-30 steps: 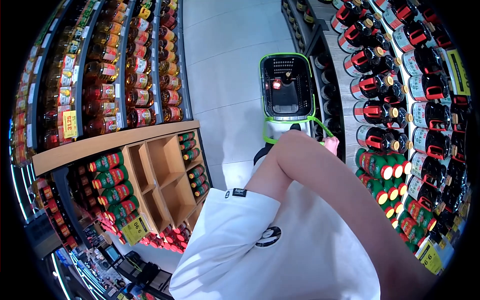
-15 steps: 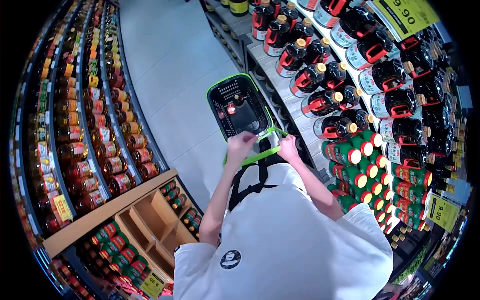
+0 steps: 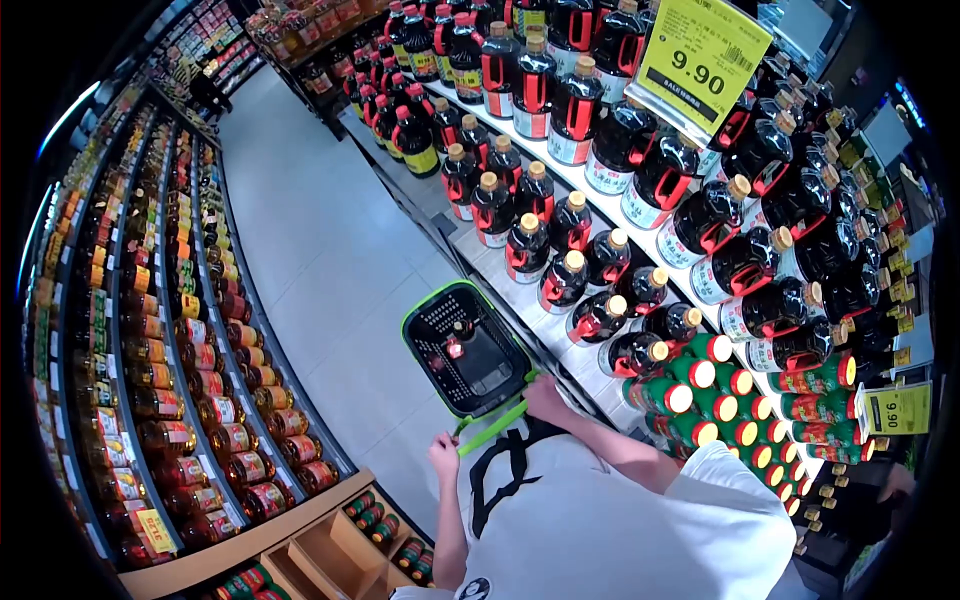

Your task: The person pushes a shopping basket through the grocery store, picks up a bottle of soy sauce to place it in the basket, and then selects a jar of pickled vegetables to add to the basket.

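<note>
A black shopping basket (image 3: 440, 391) with a green rim is in front of my body, tilted, with its inside facing me. Its green handle (image 3: 492, 430) spans the near side. My left hand (image 3: 444, 455) is closed around the handle's left end. My right hand (image 3: 545, 400) grips the handle's right end, close to the basket's corner. Inside lie a small item with a red-and-white label (image 3: 455, 350) and a small dark item (image 3: 463, 327), both too small to name.
Dark bottles with red handles (image 3: 575, 118) crowd the stepped display at right, above green jars with red-and-yellow lids (image 3: 690, 400). Shelves of bottled goods (image 3: 215, 410) line the left. A pale tiled aisle (image 3: 300, 200) runs ahead. A price sign (image 3: 698, 66) stands above the bottles.
My view has swung up along the aisle. My hands have moved farther apart, the left one now at the handle's left end. The handle has shifted towards my body.
</note>
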Demonstrator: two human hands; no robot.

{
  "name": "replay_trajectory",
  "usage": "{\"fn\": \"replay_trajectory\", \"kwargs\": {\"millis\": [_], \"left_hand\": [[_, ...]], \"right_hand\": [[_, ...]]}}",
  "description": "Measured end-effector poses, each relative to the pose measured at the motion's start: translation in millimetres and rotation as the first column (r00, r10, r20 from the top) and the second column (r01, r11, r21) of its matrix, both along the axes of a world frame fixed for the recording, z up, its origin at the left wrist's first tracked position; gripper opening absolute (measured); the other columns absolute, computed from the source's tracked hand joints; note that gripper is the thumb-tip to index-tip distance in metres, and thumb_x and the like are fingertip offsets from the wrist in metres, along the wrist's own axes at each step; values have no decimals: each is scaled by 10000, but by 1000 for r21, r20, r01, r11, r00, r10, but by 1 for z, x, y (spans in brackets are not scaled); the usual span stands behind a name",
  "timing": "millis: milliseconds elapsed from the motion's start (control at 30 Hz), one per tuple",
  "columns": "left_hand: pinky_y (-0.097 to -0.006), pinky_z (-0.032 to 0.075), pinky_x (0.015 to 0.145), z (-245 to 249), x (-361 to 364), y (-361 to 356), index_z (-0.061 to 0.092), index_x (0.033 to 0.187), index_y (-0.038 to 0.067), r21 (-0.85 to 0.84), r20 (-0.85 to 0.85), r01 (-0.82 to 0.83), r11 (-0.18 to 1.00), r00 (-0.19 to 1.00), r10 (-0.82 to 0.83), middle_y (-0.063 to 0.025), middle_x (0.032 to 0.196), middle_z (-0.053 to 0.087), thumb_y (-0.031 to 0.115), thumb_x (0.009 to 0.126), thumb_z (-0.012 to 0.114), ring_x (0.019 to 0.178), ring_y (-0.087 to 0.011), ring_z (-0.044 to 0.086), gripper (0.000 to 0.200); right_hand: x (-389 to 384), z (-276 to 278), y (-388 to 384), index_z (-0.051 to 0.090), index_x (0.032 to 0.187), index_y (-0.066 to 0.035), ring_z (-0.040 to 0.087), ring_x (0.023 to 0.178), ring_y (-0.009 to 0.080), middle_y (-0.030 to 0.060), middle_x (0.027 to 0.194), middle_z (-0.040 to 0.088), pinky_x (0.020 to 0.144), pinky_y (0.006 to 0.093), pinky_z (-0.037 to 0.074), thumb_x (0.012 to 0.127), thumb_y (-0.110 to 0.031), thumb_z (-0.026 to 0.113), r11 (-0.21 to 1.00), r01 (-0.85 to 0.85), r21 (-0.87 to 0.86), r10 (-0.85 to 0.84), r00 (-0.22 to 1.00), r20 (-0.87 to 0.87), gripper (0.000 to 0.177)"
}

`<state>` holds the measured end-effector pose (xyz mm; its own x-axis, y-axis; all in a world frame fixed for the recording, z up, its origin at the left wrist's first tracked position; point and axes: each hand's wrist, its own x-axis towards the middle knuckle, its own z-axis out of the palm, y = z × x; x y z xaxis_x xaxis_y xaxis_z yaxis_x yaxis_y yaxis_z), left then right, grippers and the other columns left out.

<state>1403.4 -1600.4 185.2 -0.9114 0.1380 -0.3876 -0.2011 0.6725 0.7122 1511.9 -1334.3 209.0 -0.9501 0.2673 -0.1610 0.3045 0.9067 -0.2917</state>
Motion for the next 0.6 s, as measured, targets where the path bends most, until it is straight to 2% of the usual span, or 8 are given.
{"fn": "replay_trajectory", "kwargs": {"millis": [100, 167, 333, 400, 467, 533, 567, 600], "left_hand": [[-341, 469, 619, 3, 0, -4, 645, 698, -20, -26, 64, 79, 997, 995, -77, -111, 579, 609, 321, 894, 474, 580, -185, 603, 429], [-341, 460, 613, -3, -3, -11, 644, 658, -12, -68, 259, 90, 994, 963, -69, -119, 553, 594, 387, 889, 462, 570, -194, 597, 496], [-339, 449, 591, -11, -8, -21, 645, 646, -13, -88, 270, 135, 987, 957, -106, -120, 531, 580, 461, 867, 472, 543, -208, 580, 551], [-346, 450, 595, -12, -11, -27, 648, 651, -17, -56, 352, 142, 988, 929, -113, -126, 529, 581, 471, 861, 476, 549, -215, 584, 559], [-364, 455, 600, -12, -16, -31, 658, 665, -6, -86, 306, 208, 974, 936, -173, -133, 542, 595, 435, 854, 492, 562, -240, 600, 507], [-392, 432, 537, -10, -20, -33, 648, 673, 30, -94, 189, 465, 880, 876, -443, -131, 515, 564, 369, 878, 437, 497, -250, 565, 449], [-393, 466, 648, -32, -22, -42, 667, 736, 6, -122, 249, 486, 865, 859, -448, -146, 655, 637, 434, 837, 464, 631, -313, 621, 485], [-393, 466, 648, -29, -24, -42, 667, 736, 6, -113, 248, 485, 867, 859, -448, -146, 655, 637, 434, 837, 464, 631, -313, 621, 485]], "right_hand": [[-1, -8, 1, 635, 597, -86, 557, 807, 303, 98, 662, 603, 818, 465, 351, 606, -202, 613, 998, 17, -61, -23, 994, -105, 118], [-5, -4, 5, 637, 597, -90, 560, 807, 296, 96, 656, 602, 820, 458, 351, 595, -194, 622, 998, -5, -60, 0, 996, -85, 105], [-22, 0, 7, 636, 593, -92, 566, 803, 283, 88, 649, 602, 807, 442, 357, 590, -181, 625, 998, -58, -39, 55, 995, -82, 89], [-32, 4, 7, 638, 597, -93, 569, 813, 282, 87, 667, 606, 805, 431, 362, 604, -193, 625, 994, -82, -66, 80, 997, -23, 102], [-48, 10, 6, 645, 612, -94, 566, 826, 282, 86, 675, 604, 798, 425, 365, 617, -198, 616, 994, -106, -14, 107, 993, 55, 108], [-60, 11, 6, 650, 620, -96, 563, 832, 281, 86, 674, 603, 786, 414, 367, 625, -192, 603, 990, -137, 42, 134, 988, 75, 107], [-68, 12, 8, 659, 638, -99, 561, 848, 281, 85, 682, 611, 782, 411, 368, 623, -183, 606, 989, -144, -12, 145, 981, 130, 100], [-74, 11, 8, 659, 638, -99, 561, 848, 281, 85, 682, 611, 782, 411, 368, 623, -183, 606, 989, -146, -5, 145, 980, 134, 100]]}}
